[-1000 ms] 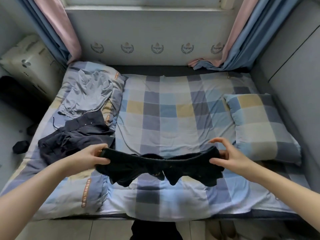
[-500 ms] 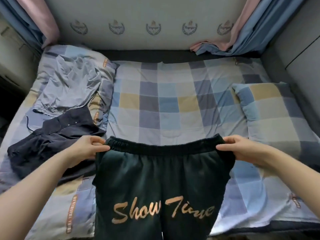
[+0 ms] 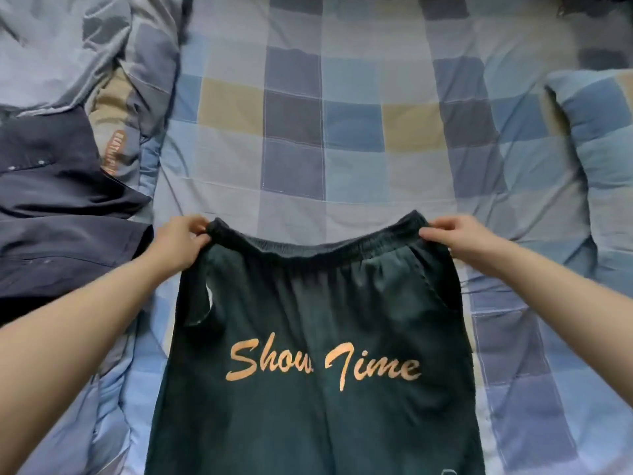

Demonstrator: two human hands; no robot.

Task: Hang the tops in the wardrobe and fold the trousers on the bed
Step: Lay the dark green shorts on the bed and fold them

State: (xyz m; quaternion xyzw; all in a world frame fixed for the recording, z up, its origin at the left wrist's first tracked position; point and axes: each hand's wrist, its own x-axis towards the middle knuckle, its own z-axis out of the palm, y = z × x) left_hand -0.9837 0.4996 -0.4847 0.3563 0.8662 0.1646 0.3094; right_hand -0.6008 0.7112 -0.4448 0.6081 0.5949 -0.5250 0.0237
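Observation:
Dark green trousers (image 3: 318,310) with orange "Show Time" lettering are spread flat over the checked bed (image 3: 294,138), waistband away from me. My left hand (image 3: 181,240) pinches the left end of the elastic waistband. My right hand (image 3: 455,236) pinches the right end. The trouser legs run down out of the bottom of the view. A dark navy garment (image 3: 58,214) lies crumpled on the bed at the left, with a light grey-blue garment (image 3: 58,53) behind it.
A checked pillow (image 3: 596,145) lies at the right edge of the bed. A bunched checked quilt (image 3: 137,97) sits under the garments at the left. Open bedsheet stretches beyond the waistband.
The bunched trousers were shaken out and laid down on the bed. My head has leaned in closer, so the wall and curtains are out of view.

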